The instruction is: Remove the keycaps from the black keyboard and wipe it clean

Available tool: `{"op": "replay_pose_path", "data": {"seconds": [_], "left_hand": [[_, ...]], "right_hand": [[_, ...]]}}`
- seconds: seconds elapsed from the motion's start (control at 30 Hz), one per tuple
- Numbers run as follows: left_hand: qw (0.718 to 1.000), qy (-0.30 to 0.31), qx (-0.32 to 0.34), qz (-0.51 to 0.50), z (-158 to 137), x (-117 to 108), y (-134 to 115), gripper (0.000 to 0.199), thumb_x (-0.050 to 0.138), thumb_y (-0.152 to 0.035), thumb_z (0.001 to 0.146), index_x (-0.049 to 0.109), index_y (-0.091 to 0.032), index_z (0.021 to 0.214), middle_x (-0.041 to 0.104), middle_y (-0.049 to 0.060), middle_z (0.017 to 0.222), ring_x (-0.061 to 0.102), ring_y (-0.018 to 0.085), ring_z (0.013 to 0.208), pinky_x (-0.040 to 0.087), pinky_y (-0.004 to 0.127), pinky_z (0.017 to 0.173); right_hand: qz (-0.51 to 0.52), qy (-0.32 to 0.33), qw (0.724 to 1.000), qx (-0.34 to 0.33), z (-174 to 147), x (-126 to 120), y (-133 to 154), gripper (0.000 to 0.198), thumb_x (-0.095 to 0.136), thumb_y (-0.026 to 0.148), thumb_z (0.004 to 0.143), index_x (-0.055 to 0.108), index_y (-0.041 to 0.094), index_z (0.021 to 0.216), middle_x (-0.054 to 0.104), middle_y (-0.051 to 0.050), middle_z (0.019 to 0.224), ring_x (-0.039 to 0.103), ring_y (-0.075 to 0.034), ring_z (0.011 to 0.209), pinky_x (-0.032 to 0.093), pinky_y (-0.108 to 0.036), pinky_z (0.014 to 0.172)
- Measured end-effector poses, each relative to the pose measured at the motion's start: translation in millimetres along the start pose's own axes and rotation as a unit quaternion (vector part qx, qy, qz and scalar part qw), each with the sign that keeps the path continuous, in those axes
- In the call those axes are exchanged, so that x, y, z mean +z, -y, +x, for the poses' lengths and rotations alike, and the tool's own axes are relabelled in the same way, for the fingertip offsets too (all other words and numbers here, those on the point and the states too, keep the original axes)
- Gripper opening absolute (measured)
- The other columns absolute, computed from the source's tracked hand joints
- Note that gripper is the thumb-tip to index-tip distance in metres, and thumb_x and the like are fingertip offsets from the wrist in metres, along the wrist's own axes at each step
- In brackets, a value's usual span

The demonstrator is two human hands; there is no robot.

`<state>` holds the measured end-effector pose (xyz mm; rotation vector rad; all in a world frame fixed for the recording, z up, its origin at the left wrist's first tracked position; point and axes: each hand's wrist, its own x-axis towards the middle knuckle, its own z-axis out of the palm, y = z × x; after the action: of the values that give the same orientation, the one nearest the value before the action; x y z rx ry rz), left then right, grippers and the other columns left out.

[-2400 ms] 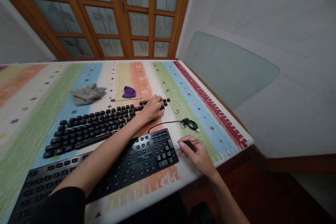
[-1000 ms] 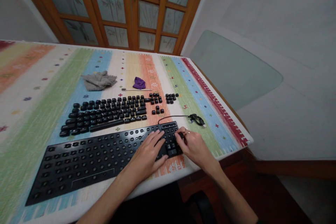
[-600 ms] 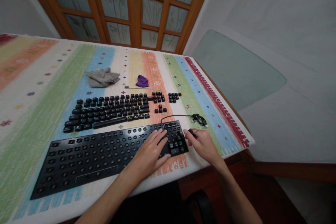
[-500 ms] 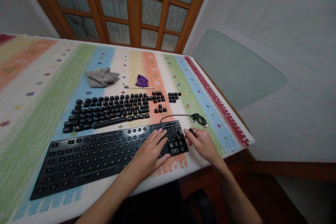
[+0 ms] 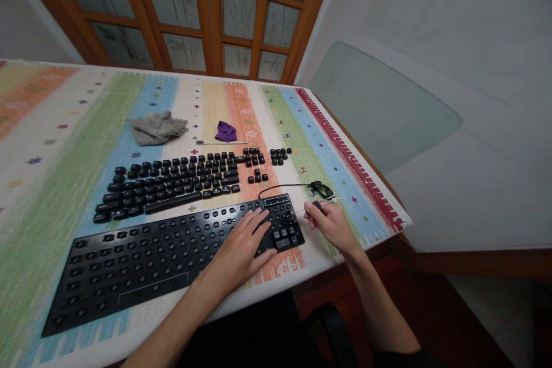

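A black keyboard (image 5: 150,259) lies along the table's front, most of its keys bare of caps. My left hand (image 5: 244,241) rests open on its right part, fingers stretched out over the board. Beside the right end, my right hand (image 5: 323,221) is closed around the dark handle of a wire keycap puller (image 5: 317,206). The puller's thin wires reach left to a keycap (image 5: 291,218) on the number pad; whether that cap is still seated I cannot tell. Several number pad keycaps (image 5: 283,239) sit at the board's lower right corner.
Loose black keycaps (image 5: 172,178) lie in keyboard order behind the board. A coiled cable (image 5: 319,188) lies behind my right hand. Farther back are a grey cloth (image 5: 157,128), a purple cloth (image 5: 226,131) and a thin brush (image 5: 219,142). The table's right edge (image 5: 357,149) runs near a wall.
My right hand has turned, and the puller's wires now point left to a number pad keycap. My left hand stays on the keyboard. The whole view has shifted slightly.
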<state>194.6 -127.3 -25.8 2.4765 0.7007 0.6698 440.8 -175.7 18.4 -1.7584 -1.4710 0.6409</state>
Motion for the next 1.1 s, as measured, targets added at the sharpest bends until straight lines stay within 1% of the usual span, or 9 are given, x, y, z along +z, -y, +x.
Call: {"op": "replay_pose_path", "data": {"seconds": [0.17,0.33,0.47,0.57,0.7,0.77,0.93,1.03,1.1], "left_hand": [[0.995,-0.040,-0.035,-0.084,14,-13,-9,0.040,0.069,-0.032,0.089,0.057,-0.019,0.125,0.065,0.011,0.125,0.057,0.028,0.123,0.048,0.050,0.106],[0.979,-0.034,-0.090,-0.178,37,-28,-20,0.038,0.073,-0.031,0.087,0.059,-0.020,0.120,0.071,0.006,0.112,0.067,0.022,0.101,0.055,0.041,0.093],[0.958,-0.036,-0.110,-0.262,50,-30,-19,0.036,0.076,-0.027,0.082,0.063,-0.018,0.114,0.074,0.004,0.097,0.069,0.019,0.084,0.057,0.035,0.081],[0.939,-0.037,-0.117,-0.321,56,-28,-15,0.035,0.077,-0.025,0.079,0.064,-0.016,0.110,0.073,0.004,0.090,0.068,0.018,0.079,0.058,0.034,0.078],[0.916,-0.024,-0.125,-0.382,60,-25,-11,0.034,0.076,-0.024,0.079,0.063,-0.015,0.109,0.074,0.006,0.092,0.071,0.018,0.082,0.059,0.034,0.080],[0.922,-0.028,-0.112,-0.370,60,-24,-11,0.029,0.075,-0.022,0.080,0.065,-0.015,0.107,0.075,0.006,0.094,0.071,0.019,0.085,0.059,0.034,0.083],[0.963,-0.058,-0.045,-0.259,60,-27,-13,0.021,0.076,-0.021,0.082,0.070,-0.018,0.101,0.076,0.004,0.095,0.072,0.019,0.088,0.058,0.033,0.084],[0.971,-0.039,-0.009,-0.235,61,-30,-13,0.017,0.075,-0.022,0.084,0.072,-0.019,0.100,0.076,0.005,0.096,0.072,0.020,0.089,0.058,0.034,0.086],[0.971,-0.021,0.000,-0.240,62,-32,-13,0.014,0.074,-0.022,0.085,0.073,-0.020,0.099,0.076,0.005,0.097,0.072,0.020,0.091,0.057,0.035,0.088]], "right_hand": [[0.040,-0.002,0.999,-0.021,0,7,9,0.054,0.053,0.051,0.095,0.056,0.020,0.051,0.061,-0.001,0.054,0.058,-0.013,0.053,0.045,-0.026,0.061],[0.069,-0.008,0.995,-0.070,0,10,21,0.053,0.053,0.045,0.097,0.055,0.020,0.050,0.061,-0.001,0.056,0.058,-0.013,0.056,0.045,-0.026,0.064],[0.070,0.002,0.993,-0.094,-3,9,28,0.053,0.050,0.043,0.099,0.055,0.020,0.051,0.058,-0.001,0.055,0.058,-0.014,0.057,0.044,-0.027,0.063],[0.045,0.008,0.994,-0.104,-4,7,31,0.052,0.048,0.044,0.100,0.054,0.021,0.054,0.057,-0.001,0.056,0.058,-0.015,0.058,0.044,-0.029,0.064],[0.021,0.025,0.992,-0.122,-3,6,33,0.053,0.045,0.049,0.100,0.055,0.021,0.056,0.058,-0.001,0.058,0.058,-0.015,0.058,0.043,-0.030,0.065],[0.030,0.026,0.992,-0.121,-2,6,32,0.054,0.045,0.050,0.100,0.055,0.021,0.055,0.058,-0.001,0.058,0.057,-0.015,0.057,0.043,-0.029,0.064],[0.084,0.002,0.994,-0.074,-1,12,25,0.056,0.047,0.052,0.099,0.057,0.020,0.054,0.058,-0.001,0.055,0.055,-0.013,0.054,0.042,-0.028,0.060],[0.123,-0.002,0.991,-0.047,0,13,22,0.055,0.049,0.056,0.097,0.058,0.019,0.057,0.057,0.001,0.052,0.052,-0.012,0.050,0.042,-0.026,0.057],[0.138,0.003,0.990,-0.042,0,13,20,0.054,0.049,0.057,0.097,0.059,0.019,0.060,0.057,0.001,0.053,0.052,-0.012,0.051,0.042,-0.026,0.057]]}}
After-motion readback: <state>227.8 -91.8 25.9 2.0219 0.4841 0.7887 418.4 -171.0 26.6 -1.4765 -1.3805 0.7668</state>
